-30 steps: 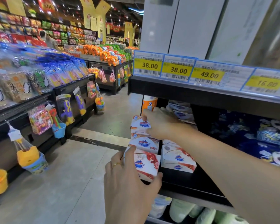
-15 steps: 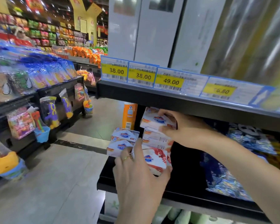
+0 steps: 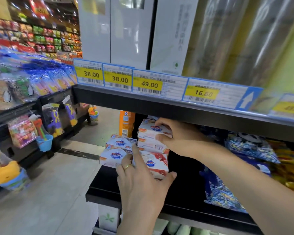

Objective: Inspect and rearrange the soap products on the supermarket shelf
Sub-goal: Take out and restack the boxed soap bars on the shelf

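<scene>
Head view:
Right hand [image 3: 180, 138]: reaches under the upper shelf edge, thumb and curled fingers gripping the top soap box [image 3: 153, 131] of a three-high stack; fingertips partly hidden behind the box.
Left hand [image 3: 143, 187]: fingers spread over the red-printed soap box [image 3: 157, 164] at the stack's base, thumb hooked round its near right corner; ring on one finger.
Left stack [image 3: 116, 152]: two more soap boxes, just beside, at the black shelf [image 3: 105, 192] end.
Price tags [image 3: 120, 79]: 38.00, 38.00, 49.00, 16.80; rightmost blurred, unreadable.
Blue packets [image 3: 227, 192]: right of the soap, smeared, contents unclear.
Orange container [image 3: 126, 123]: behind the boxes, top hidden.
</scene>
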Available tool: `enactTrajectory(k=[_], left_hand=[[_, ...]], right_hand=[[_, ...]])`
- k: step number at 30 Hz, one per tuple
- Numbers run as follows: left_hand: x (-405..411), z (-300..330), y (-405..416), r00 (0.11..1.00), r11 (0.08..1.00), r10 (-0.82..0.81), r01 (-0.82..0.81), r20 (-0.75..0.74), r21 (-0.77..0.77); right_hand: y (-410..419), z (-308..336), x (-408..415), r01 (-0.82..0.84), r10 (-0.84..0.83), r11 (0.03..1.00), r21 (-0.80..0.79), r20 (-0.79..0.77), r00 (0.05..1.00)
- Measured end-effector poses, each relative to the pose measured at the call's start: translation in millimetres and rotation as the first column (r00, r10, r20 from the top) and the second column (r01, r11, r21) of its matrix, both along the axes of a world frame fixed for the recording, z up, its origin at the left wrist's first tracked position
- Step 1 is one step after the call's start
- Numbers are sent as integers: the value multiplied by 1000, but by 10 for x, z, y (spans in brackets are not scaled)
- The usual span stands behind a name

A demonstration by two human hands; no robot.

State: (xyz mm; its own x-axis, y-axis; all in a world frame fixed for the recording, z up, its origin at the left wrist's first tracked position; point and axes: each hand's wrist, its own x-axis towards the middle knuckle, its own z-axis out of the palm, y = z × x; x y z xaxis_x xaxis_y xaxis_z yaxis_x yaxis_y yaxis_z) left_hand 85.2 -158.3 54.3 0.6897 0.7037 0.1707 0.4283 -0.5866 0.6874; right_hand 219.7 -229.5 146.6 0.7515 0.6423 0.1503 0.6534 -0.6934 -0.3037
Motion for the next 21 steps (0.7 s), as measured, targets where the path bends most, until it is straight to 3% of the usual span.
enactTrajectory(k=[4,21], left_hand=[[-49,-129,97,996,998,-34,39,80,-57],[-150,-172,260,985,990,-98,111,141,-92]], right_hand=[[16,16,-28,20,-19,999,-33,41,999],[-59,62,-27,22,-20,998,-55,27,999]])
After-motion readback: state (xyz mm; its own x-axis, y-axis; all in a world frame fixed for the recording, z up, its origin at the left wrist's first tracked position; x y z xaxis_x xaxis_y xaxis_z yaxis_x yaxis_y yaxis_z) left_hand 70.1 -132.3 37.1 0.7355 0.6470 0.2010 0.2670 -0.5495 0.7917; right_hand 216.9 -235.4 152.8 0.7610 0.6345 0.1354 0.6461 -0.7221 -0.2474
